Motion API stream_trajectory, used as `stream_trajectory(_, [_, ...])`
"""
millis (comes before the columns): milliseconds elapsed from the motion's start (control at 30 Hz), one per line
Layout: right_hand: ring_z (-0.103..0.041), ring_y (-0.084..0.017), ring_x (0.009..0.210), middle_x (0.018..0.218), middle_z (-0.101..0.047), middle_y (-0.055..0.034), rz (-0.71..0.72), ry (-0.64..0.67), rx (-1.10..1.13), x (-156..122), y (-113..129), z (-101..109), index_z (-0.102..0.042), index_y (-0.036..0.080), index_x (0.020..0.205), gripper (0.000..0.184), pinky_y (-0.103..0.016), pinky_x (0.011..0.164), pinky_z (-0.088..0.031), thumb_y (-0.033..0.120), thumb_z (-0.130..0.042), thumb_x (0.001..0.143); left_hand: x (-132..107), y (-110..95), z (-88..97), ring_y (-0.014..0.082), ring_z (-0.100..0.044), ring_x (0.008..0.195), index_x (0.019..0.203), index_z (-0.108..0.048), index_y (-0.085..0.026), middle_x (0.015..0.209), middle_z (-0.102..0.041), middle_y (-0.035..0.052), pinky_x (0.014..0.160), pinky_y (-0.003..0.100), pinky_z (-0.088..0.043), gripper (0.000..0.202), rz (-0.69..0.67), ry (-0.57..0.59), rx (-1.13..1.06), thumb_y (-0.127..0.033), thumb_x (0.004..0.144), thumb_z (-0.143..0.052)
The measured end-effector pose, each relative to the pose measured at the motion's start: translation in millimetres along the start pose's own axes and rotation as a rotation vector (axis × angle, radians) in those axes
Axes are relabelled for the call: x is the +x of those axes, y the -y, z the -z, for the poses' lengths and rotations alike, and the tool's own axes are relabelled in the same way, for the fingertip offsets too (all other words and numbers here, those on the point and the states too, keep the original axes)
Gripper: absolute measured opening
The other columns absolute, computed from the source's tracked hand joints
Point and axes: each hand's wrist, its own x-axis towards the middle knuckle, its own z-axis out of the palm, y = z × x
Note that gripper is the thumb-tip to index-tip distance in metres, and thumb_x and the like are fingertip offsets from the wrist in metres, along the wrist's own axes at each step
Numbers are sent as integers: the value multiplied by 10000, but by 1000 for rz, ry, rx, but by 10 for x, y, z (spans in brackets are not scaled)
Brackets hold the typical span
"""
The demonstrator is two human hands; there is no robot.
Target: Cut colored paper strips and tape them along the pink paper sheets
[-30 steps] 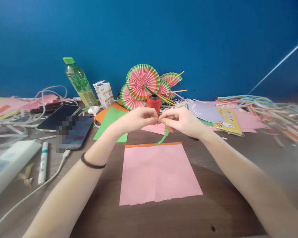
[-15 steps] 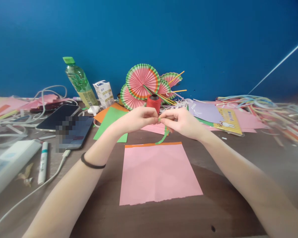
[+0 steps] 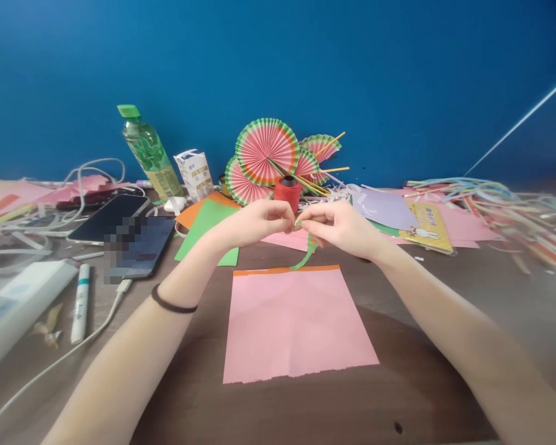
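Observation:
Out over the middle of the table, my left hand and my right hand meet fingertip to fingertip. Both are closed in a pinch at the end of a narrow green paper strip. The strip's tail curls down below my right hand to the orange-edged top of a pink sheet of paper. That sheet lies flat, its near edge ragged. Just behind the hands stands a red spool of thread. My fingers hide part of the strip.
Behind are pink-and-green folded paper fans. To the left are a green bottle, a small carton, phones, a marker and a white cable. Green paper lies beside my left wrist; a yellow packet and paper strips sit right.
My fingertips have shifted very slightly at the end of the green strip. The pink sheet and everything around it stay in place.

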Motion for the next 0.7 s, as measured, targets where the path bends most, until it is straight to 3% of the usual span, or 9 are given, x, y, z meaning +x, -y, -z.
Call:
stream_trajectory(233, [-441, -91, 475, 482, -474, 33, -9, 20, -15, 4, -13, -4, -616, 141, 790, 175, -236, 513, -347, 239, -471, 777, 0, 6, -8, 128, -511, 707, 794, -608, -182, 771, -605, -9, 634, 241, -365, 210, 49, -1, 25, -342, 775, -474])
stream_trajectory(500, [-460, -91, 477, 481, -503, 31, -43, 23, 23, 15, -15, 73, -611, 140, 781, 154, -235, 519, -345, 250, -504, 766, -1, 45, 10, 146, -551, 770, 839, -628, -178, 818, -637, 6, 707, 260, -399, 230, 33, -44, 15, -321, 777, -459])
stream_trajectory(600, [-452, -85, 453, 454, -493, 38, -72, -33, 25, 31, -65, 144, -598, 142, 754, 135, -227, 499, -330, 249, -515, 760, 4, 89, 32, 149, -561, 747, 859, -624, -168, 877, -644, 24, 672, 258, -416, 247, 72, -95, 12, -330, 761, -466])
stream_trajectory(700, [-452, -81, 433, 438, -492, 38, -109, -174, 42, 48, -111, 204, -573, 141, 709, 120, -223, 487, -326, 225, -506, 762, 8, 154, 64, 153, -570, 725, 815, -618, -161, 857, -651, 25, 653, 258, -420, 227, 138, -135, 77, -317, 747, -468])
